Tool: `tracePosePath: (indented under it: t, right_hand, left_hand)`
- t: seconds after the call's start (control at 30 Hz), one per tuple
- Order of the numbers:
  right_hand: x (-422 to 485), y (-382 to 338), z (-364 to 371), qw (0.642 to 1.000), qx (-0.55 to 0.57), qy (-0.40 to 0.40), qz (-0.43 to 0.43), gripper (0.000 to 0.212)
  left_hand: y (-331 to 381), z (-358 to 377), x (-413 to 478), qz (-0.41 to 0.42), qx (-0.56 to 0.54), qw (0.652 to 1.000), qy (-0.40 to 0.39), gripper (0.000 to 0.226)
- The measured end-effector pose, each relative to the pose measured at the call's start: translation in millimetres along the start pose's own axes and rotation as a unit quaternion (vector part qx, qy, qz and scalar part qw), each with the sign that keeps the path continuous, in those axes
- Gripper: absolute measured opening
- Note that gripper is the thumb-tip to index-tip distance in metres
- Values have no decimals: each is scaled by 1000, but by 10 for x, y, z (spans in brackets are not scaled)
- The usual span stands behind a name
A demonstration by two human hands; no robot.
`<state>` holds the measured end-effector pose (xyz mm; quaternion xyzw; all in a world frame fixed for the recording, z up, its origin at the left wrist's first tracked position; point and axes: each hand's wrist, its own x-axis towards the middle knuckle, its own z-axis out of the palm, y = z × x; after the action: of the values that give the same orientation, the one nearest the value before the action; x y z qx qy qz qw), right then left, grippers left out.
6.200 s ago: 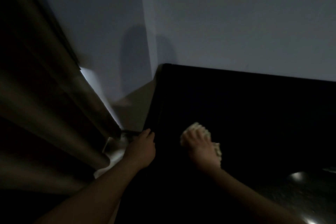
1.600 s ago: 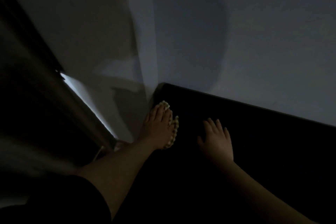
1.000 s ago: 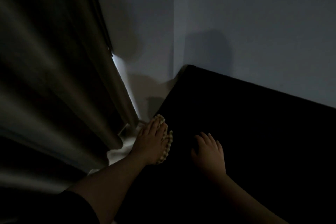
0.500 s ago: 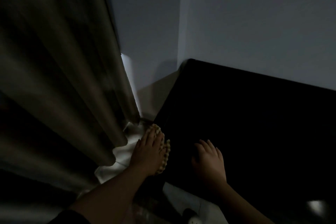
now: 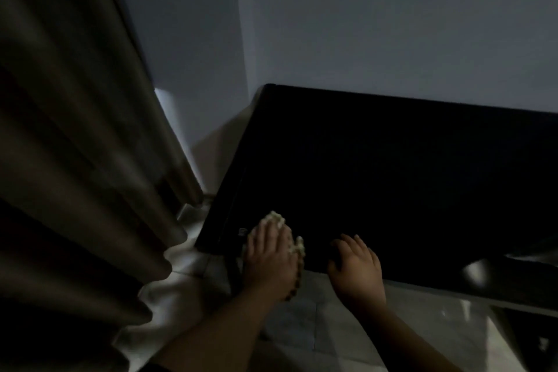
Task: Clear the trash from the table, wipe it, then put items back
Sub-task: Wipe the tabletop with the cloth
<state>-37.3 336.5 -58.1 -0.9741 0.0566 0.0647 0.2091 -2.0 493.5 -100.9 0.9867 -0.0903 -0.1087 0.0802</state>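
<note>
Dim grey walls (image 5: 392,24) meet in a corner behind a black counter (image 5: 392,175), with a brown curtain (image 5: 75,160) hanging in heavy folds on the left and a pale tiled floor (image 5: 332,326) below.

From the head camera, both bare forearms reach up from the bottom of the frame to the counter's near edge. The left hand (image 5: 268,260) lies palm down at the near left corner, its fingers straight and close together, pointing away from the person. It presses flat on a pale, knobbly cloth (image 5: 276,217), whose edge shows past the fingertips and along the hand's right side, with a dark part trailing down by the wrist over the counter's edge. That grip is flat open, with nothing curled round the cloth.

The right hand (image 5: 356,269) rests just beside it, apart from the cloth, palm down on the bare black top. Its fingers are loosely spread and slightly bent, its wrist is over the front edge, and its grip is open with nothing in it.

A small pale mark (image 5: 241,232) sits on the counter just left of the left hand's fingers. It is too small and dim to read. No other writing shows.

White fabric (image 5: 169,296) pools on the floor at the foot of the curtain.
</note>
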Motion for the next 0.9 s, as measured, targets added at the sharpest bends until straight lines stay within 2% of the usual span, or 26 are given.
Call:
tracePosePath:
  t: [0.07, 0.1, 0.17, 0.23, 0.27, 0.33, 0.37, 0.4, 0.43, 0.47, 0.5, 0.57, 0.6, 0.67, 0.77, 0.83, 0.9]
  right_hand:
    - [-25, 182, -54, 1000, 1, 16, 17, 61]
    - [-46, 285, -100, 999, -1, 36, 17, 61]
    - [-102, 469, -229, 999, -10, 35, 21, 56]
    - [-106, 616, -291, 999, -21, 31, 20, 50]
    - [-105, 630, -305, 999, -19, 43, 15, 49]
    - [-75, 547, -242, 998, -16, 53, -22, 51]
    - [-55, 468, -162, 999, -10, 20, -40, 54]
    - [-30, 382, -70, 998, -17, 3, -64, 56]
    - [-18, 304, 12, 995, -37, -15, -91, 56]
    - [-5, 251, 90, 991, -60, -19, -119, 56]
    - [2, 208, 134, 986, -79, -16, -144, 58]
    - [42, 207, 234, 980, -111, -27, -165, 71]
    - [58, 249, 253, 976, -128, -23, -174, 69]
    - [72, 386, 201, 971, -139, -14, -195, 50]
    - [89, 709, 60, 975, -141, -35, -169, 58]
    - [59, 1023, -84, 979, -132, -31, -154, 56]
    - [-10, 1333, -296, 986, -127, -51, -99, 59]
  left_hand:
    - [488, -77, -30, 31, -58, 997, -50, 74]
    - [675, -33, 19, 33, -79, 996, -35, 82]
    - [979, -29, 180, 9, -111, 990, -85, 66]
    - [1144, -46, 346, -27, -209, 973, -97, 52]
    - [1170, -79, 369, -50, -307, 946, -95, 47]
    - [1132, -170, 347, -89, -548, 828, -74, 38]
    - [1057, -210, 313, -101, -619, 776, -56, 39]
    - [976, -262, 282, -121, -652, 747, -37, 40]
    - [903, -290, 245, -138, -661, 737, -14, 39]
    - [849, -306, 204, -149, -646, 749, 11, 37]
    - [801, -309, 170, -154, -609, 778, 33, 36]
    - [755, -288, 130, -127, -487, 863, 38, 37]
    - [747, -273, 110, -104, -409, 906, 23, 38]
    - [773, -213, 86, -44, -288, 957, -6, 39]
    - [970, -148, 93, 36, -172, 984, -28, 47]
    - [1186, -107, 120, 61, -116, 990, -44, 49]
    - [1445, -81, 150, 89, -74, 992, -54, 49]
